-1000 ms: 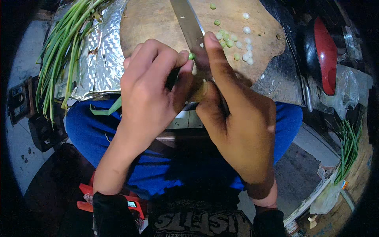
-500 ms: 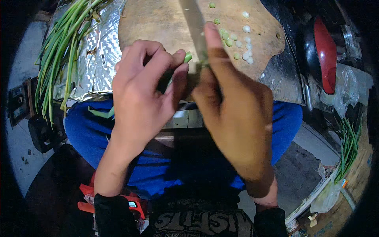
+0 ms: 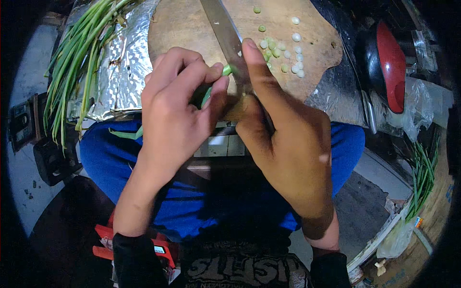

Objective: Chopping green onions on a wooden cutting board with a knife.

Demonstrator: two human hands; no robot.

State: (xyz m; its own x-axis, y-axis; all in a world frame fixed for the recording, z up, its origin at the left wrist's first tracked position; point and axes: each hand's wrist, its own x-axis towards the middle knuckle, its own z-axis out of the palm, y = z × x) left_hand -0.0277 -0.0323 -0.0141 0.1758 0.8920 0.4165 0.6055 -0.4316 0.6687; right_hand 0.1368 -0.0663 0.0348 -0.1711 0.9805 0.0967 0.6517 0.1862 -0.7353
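Observation:
My left hand (image 3: 177, 101) pinches a green onion (image 3: 227, 70) between thumb and fingertips, its cut end poking out to the right. Its leafy tail hangs out past the left wrist, over my thigh. My right hand (image 3: 293, 139) grips a wide-bladed knife (image 3: 222, 29), the index finger stretched along the blade; the handle is hidden in the palm. The blade slants up and left, right beside the onion's cut end. Several round onion slices (image 3: 276, 52), green and white, lie scattered on the wooden cutting board (image 3: 182, 24) to the right of the blade.
A bunch of green onions (image 3: 72, 57) rests on silver foil (image 3: 120, 72) at the left. Right of the board are a red and black object (image 3: 391, 67) and a clear plastic bag (image 3: 418, 108). More green onions (image 3: 422, 173) stand in plastic at the far right.
The knife blade has tilted further left and now sits close against the onion's cut end. My left hand keeps nearly the same place and grip.

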